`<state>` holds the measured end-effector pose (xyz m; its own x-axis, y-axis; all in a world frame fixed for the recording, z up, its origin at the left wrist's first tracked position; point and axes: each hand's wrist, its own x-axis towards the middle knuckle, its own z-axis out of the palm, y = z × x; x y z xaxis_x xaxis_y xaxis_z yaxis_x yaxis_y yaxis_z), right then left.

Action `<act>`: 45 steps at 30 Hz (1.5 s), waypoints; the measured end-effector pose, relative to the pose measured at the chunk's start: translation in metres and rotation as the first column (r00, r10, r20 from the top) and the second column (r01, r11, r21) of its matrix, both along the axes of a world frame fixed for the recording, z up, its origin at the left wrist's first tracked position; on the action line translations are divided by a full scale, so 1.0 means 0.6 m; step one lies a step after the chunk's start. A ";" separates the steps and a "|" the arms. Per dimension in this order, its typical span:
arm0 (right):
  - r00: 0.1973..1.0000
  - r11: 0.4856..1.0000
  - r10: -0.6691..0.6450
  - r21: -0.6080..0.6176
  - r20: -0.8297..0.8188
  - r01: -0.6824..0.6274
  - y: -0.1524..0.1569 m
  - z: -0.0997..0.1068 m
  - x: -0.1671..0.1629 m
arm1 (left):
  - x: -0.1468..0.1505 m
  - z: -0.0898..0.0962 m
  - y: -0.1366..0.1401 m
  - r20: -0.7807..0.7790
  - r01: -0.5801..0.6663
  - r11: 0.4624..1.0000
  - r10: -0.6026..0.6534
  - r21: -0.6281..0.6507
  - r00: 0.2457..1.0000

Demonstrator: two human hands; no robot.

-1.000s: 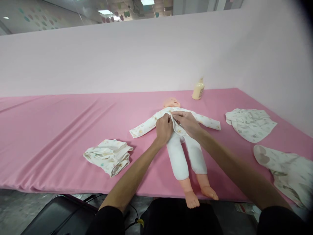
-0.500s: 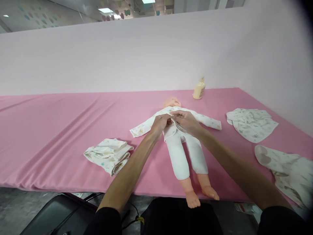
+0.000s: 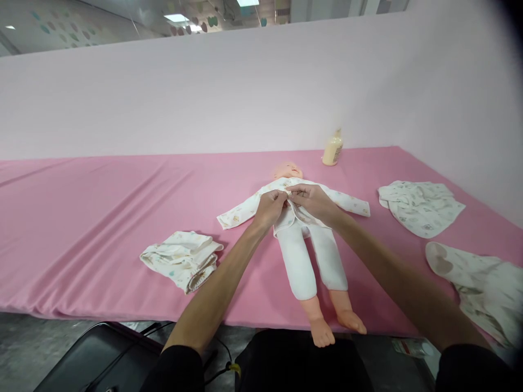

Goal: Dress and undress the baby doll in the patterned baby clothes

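A baby doll (image 3: 304,267) lies on its back, its bare feet poking past the table's front edge. It wears a white patterned baby shirt (image 3: 241,211) with both sleeves spread wide. My left hand (image 3: 271,206) pinches the shirt's front opening at the chest. Close beside it, my right hand (image 3: 311,199) pinches the other front edge, and the fingertips of both hands nearly meet. Below them the shirt's front hangs apart over the doll's white cloth body. Whatever fastener lies between the fingers is hidden.
Folded patterned baby clothes (image 3: 182,260) lie left of my arm on the pink cloth (image 3: 102,218). To the right are a crumpled white garment (image 3: 420,207) and another garment (image 3: 482,283). A pump bottle (image 3: 332,149) stands by the white wall. A black chair (image 3: 98,359) is below the table.
Both hands stay at the shirt's chest opening with small finger movements. The left hand has shifted slightly to the right. The doll has not moved.
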<state>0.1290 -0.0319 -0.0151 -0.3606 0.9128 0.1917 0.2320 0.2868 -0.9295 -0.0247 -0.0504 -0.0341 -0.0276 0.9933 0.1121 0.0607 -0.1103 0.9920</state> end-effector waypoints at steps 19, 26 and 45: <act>0.850 0.738 -0.230 0.655 0.475 -0.166 -0.021 -0.017 0.014 | 0.003 0.002 -0.005 -0.021 -0.022 1.000 0.022 -0.019 1.000; 0.905 0.859 -0.111 0.497 0.411 -0.120 -0.046 -0.040 0.041 | 0.003 0.022 -0.019 -0.189 0.004 1.000 -0.008 -0.022 0.982; 0.703 0.526 -0.556 0.843 0.444 -0.116 -0.085 -0.058 0.083 | 0.026 -0.017 -0.118 -0.882 0.271 0.840 0.460 0.471 0.107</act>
